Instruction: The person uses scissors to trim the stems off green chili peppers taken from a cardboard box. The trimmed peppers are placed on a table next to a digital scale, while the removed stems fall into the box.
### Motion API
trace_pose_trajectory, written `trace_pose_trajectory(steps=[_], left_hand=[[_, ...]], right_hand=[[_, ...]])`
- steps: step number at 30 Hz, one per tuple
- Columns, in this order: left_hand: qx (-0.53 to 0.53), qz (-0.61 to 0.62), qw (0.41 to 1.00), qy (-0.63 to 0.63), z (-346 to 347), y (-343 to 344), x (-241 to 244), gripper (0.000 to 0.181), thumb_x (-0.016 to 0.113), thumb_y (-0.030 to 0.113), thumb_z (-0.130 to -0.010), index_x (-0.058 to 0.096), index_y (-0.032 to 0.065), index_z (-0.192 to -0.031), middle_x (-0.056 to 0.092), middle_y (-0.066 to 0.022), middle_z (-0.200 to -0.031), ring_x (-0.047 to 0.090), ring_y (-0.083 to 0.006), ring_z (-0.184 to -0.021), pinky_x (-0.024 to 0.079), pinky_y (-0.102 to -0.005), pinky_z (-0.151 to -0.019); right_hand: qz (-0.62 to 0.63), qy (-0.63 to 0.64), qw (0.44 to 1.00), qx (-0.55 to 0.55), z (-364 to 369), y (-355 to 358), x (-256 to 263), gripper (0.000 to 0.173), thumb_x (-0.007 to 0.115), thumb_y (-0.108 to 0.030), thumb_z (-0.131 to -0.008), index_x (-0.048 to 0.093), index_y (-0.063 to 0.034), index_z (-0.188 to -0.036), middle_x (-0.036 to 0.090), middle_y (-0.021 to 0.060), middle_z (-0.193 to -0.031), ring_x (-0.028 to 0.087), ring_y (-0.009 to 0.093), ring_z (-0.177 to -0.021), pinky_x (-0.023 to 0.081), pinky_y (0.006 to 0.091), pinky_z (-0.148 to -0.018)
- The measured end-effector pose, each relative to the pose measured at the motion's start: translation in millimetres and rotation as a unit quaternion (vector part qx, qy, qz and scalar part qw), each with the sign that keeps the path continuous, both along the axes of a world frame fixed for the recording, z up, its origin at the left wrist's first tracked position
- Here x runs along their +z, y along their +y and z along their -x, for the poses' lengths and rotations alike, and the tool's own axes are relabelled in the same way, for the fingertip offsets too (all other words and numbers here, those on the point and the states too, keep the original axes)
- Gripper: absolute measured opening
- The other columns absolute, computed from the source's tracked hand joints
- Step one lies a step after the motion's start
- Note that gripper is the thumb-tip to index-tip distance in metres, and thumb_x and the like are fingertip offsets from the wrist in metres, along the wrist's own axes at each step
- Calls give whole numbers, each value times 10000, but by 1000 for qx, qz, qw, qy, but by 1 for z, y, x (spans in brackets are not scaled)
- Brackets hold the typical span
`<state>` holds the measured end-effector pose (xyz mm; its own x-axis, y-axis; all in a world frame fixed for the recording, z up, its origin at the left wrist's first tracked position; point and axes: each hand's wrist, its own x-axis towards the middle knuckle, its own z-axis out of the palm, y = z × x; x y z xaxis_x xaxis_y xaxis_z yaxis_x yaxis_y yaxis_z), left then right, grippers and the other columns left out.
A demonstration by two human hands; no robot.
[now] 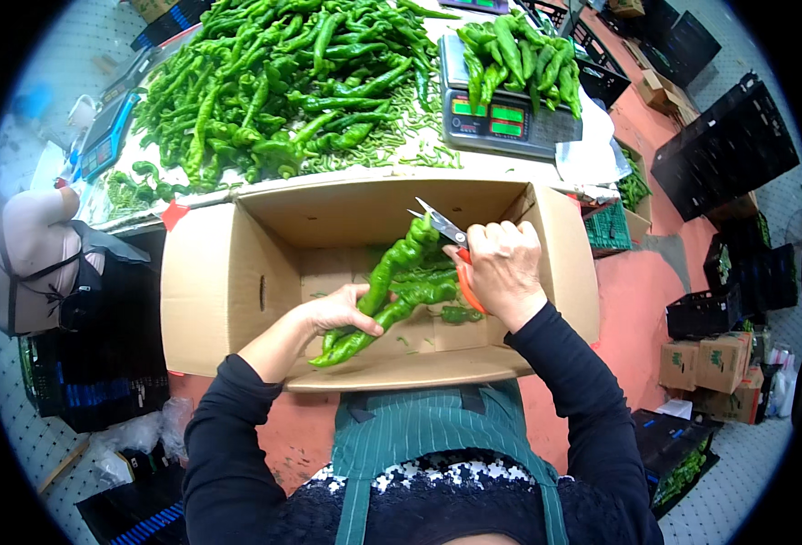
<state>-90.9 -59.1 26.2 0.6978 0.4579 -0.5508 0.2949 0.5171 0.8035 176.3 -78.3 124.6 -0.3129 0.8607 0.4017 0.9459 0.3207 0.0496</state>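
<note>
Long green peppers lie across the fingers of my left hand, which grips them over an open cardboard box. My right hand holds scissors with orange handles. The scissor blades are parted beside the stem end of the upper held pepper. Inside the box, more green peppers rest on the bottom, with small stem pieces near them. The box floor is partly hidden by my hands and the held peppers.
Beyond the box, a large heap of green peppers and many cut stems cover the table. Peppers sit on a digital scale at the right. Another person is at the left. Black crates and cardboard boxes stand at the right.
</note>
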Motion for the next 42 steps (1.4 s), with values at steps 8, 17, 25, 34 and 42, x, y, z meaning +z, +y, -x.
trace_pose_trajectory(steps=[8, 17, 25, 34, 42], left_hand=[[-17, -7, 999, 34, 11, -3, 13, 619, 806, 94, -651, 565, 60, -1219, 636, -40, -1062, 575, -136, -983, 456, -294, -888], [-76, -58, 991, 93, 22, 2, 29, 701, 821, 132, -656, 519, 28, -1279, 621, -59, -1106, 554, -146, -1026, 441, -295, -916], [-42, -44, 995, 83, 22, -1, 24, 625, 792, 40, -650, 553, 25, -1227, 627, -35, -1042, 567, -132, -972, 448, -291, -903], [-30, -87, 992, 86, 23, -5, 28, 571, 781, 62, -644, 567, 15, -1171, 642, -50, -980, 591, -140, -918, 471, -294, -859], [-14, -206, 972, 113, 21, -13, 27, 533, 780, 67, -642, 566, 2, -1126, 646, -53, -924, 597, -125, -861, 485, -288, -826]], right_hand=[[22, 54, 998, 1, -19, -13, -33, 299, 727, -253, -738, 507, -93, -613, 547, 95, -533, 578, 260, -510, 450, 366, -494], [1, 95, 995, 13, -17, -20, -31, 332, 760, -261, -692, 479, -87, -661, 501, 82, -618, 543, 259, -615, 440, 368, -584], [22, 126, 992, -8, -9, -21, -20, 324, 784, -245, -661, 506, -79, -670, 484, 85, -635, 522, 268, -658, 399, 382, -609], [50, 109, 993, -16, -1, -22, -17, 315, 777, -273, -687, 535, -71, -686, 501, 85, -641, 539, 269, -682, 402, 388, -614], [78, 139, 987, -21, -1, -27, -13, 315, 753, -308, -732, 554, -68, -693, 511, 87, -640, 538, 267, -662, 402, 389, -608]])
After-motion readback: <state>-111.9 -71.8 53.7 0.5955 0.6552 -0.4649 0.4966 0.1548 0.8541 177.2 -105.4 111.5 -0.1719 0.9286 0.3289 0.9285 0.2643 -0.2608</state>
